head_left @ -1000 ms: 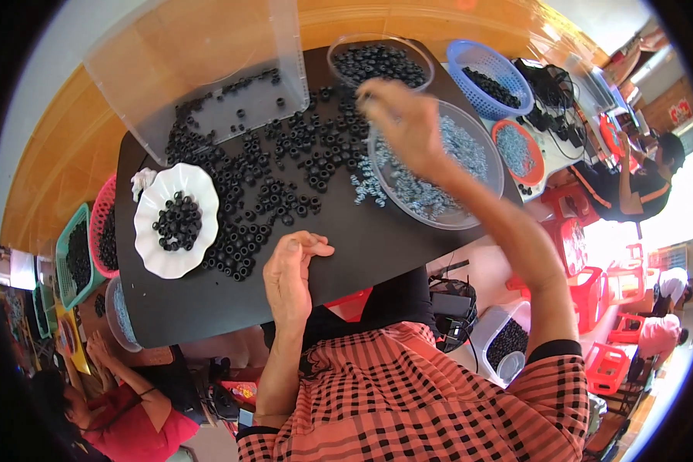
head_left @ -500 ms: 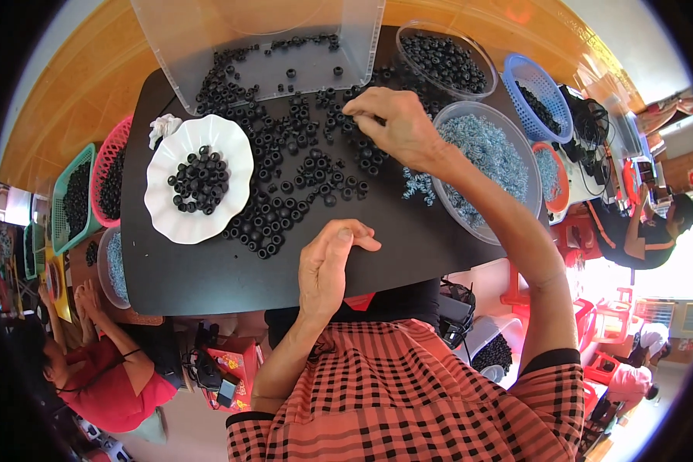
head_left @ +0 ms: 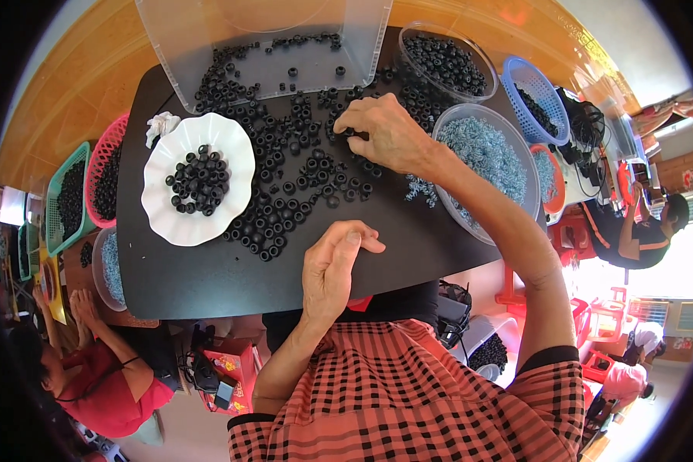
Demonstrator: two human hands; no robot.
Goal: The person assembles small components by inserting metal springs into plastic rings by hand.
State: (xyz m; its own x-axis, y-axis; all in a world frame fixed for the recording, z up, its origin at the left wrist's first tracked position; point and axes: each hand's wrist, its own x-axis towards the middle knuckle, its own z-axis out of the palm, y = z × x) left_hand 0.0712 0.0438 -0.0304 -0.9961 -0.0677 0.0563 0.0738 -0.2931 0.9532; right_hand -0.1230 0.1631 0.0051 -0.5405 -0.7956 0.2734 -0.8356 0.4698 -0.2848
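Note:
Loose black bead-like pieces (head_left: 285,154), round with a hole, lie scattered over the dark table (head_left: 200,285). Above them reaches my right hand (head_left: 389,135), its thumb and index finger apart among the pieces, nothing plainly gripped. My left hand (head_left: 333,266) hovers over the table's near edge, fingers curled and thumb pressed along them; what they hold, if anything, is hidden. To the left, a white scalloped plate (head_left: 162,208) bears a heap of black pieces. Beside my right forearm stands a clear round tub (head_left: 533,185) of small pale-blue pieces, some spilled at its left.
A clear plastic bin (head_left: 269,58) lies tipped at the back, with black pieces inside. Behind my right hand is a clear bowl (head_left: 446,65) of black pieces. A blue basket (head_left: 535,100) stands at right, a pink basket (head_left: 104,165) at left. A person in red (head_left: 115,377) sits at left.
My right hand has moved slightly left and nearer, and its thumb and index finger have parted. My left hand has hardly moved.

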